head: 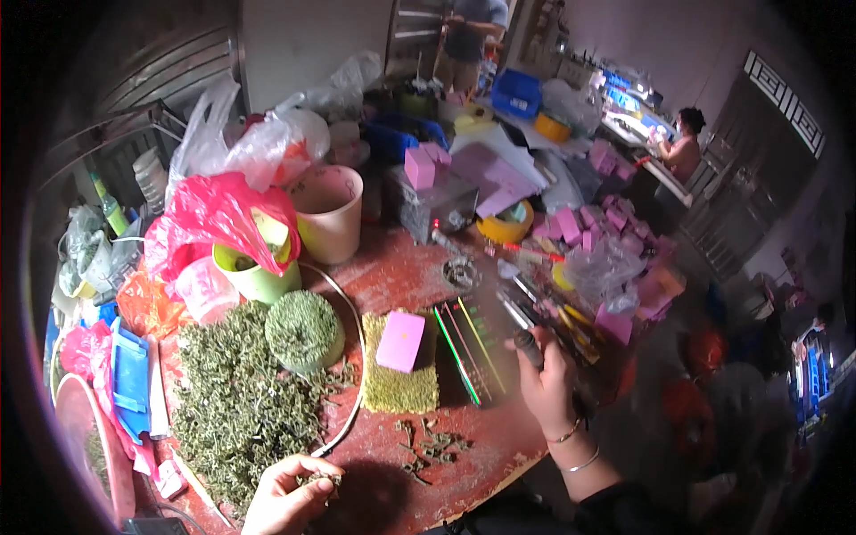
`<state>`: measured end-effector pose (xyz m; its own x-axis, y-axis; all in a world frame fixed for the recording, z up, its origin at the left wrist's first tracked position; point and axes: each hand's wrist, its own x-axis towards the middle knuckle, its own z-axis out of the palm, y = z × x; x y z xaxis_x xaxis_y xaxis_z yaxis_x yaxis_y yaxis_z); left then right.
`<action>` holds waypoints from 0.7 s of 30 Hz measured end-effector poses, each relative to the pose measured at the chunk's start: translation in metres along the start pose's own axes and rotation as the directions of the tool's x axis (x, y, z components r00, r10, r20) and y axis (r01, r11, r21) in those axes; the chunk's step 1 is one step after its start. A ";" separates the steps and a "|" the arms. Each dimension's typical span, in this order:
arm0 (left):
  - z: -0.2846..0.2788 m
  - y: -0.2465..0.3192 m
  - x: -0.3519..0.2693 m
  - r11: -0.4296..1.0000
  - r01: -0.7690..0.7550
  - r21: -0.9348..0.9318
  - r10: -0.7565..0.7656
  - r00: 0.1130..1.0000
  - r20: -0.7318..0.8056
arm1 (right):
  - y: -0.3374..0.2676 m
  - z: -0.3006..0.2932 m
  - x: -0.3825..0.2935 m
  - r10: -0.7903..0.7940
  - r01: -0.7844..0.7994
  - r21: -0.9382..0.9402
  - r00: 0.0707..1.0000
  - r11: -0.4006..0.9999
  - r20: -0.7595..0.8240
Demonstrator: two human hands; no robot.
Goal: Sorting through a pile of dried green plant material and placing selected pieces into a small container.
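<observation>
My left hand (294,491), at the table's front edge, pinches a few small olive-green curled pieces (319,479) between thumb and fingertips. Beside it spreads a large heap of similar pieces (247,408). My right hand (550,381) holds a tool with a dark handle (529,348), its end pointing up and away; its exact kind is unclear. Between the hands, a pink block (400,341) rests on a yellow-green textured pad (401,391). A small loose group of curled pieces (435,447) lies in front of the pad. A lit screen with coloured lines (471,351) stands left of my right hand.
A round green bundle (302,328) stands by the heap, with a white cable (354,294) looping past. Behind are a green pot (257,281), a beige bucket (331,221) and a grey box (428,200). Pink blocks (605,221) and hand tools (575,328) crowd the right. Two people are farther off.
</observation>
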<state>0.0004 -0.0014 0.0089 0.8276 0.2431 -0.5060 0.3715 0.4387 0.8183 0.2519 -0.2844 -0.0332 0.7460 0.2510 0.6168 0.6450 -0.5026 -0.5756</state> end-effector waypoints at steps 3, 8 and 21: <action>0.000 0.005 0.001 1.000 -0.017 0.021 0.016 0.998 0.060 | -0.001 -0.002 -0.001 0.001 0.000 -0.050 1.000 0.999 0.030; 0.003 0.014 -0.003 0.989 -0.019 0.145 0.012 0.999 0.052 | 0.000 0.001 0.000 -0.007 0.007 -0.003 1.000 1.000 0.015; 0.001 0.004 0.001 0.978 -0.152 0.140 0.139 0.985 0.097 | 0.004 0.003 -0.001 -0.058 0.058 -0.007 0.998 0.998 -0.017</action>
<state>0.0030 -0.0003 0.0118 0.9083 0.2164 -0.3580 0.2964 0.2709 0.9158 0.2540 -0.2841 -0.0376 0.7046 0.2655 0.6581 0.6857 -0.4935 -0.5351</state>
